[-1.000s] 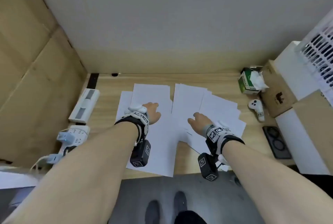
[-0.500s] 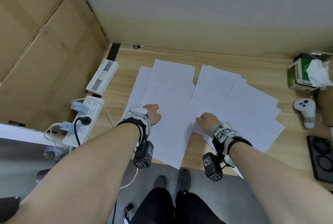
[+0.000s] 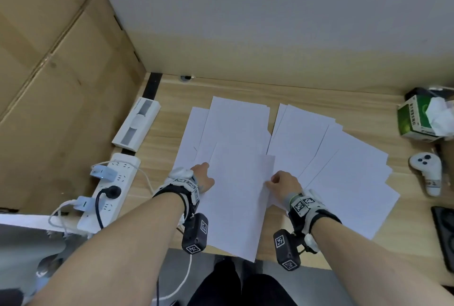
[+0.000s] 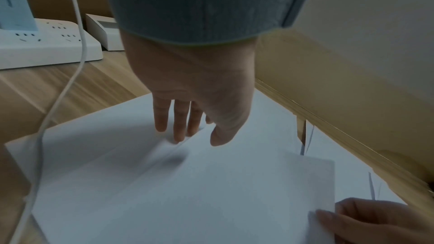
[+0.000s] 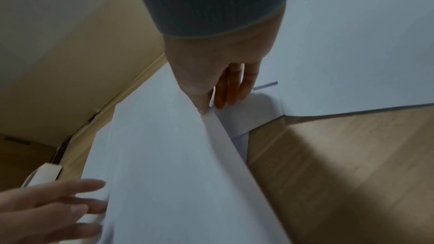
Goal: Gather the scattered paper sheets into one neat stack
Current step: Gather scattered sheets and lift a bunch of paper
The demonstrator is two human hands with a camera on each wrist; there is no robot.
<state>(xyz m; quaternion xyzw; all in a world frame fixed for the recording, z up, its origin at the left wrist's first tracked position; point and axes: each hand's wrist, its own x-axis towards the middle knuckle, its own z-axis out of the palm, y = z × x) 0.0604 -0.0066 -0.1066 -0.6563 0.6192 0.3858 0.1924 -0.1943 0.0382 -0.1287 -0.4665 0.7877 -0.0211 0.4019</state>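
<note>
1. Power strip (image 3: 108,190): white, lying on the table (image 3: 319,94) well to the outer side of the left hand, with plugs and cables in it. A white flat box (image 3: 136,123) lies beyond it. Neither is part of the task.

2. Left hand (image 3: 202,176): fingers straight and relaxed, laid flat at the left edge of the near sheet (image 3: 238,202). It grips nothing. Judged purpose: to steady that edge so the sheet squares up instead of skating away.

3. Near sheet: between the two hands, topmost of the centre papers, its near end hanging over the table edge. Judged to be the seed of the stack.

4. Left group of paper sheets (image 3: 233,128): just beyond the left hand's fingertips, overlapping and fanned, partly under the near sheet.

5. Right hand (image 3: 285,182): thumb and fingers pinch the right edge of the near sheet; the right wrist view shows the thumb on top and the fingers under the lifted edge. Judged purpose: to raise or draw the sheet into line.

6. Right group of paper sheets (image 3: 344,170): beyond and to the outer side of the right hand, several sheets splayed at differing angles. Not yet gathered; most of the task remains.

7. Tissue box (image 3: 417,118), white controller (image 3: 427,170): well beyond the right hand's outer side, apart from the papers.
</note>
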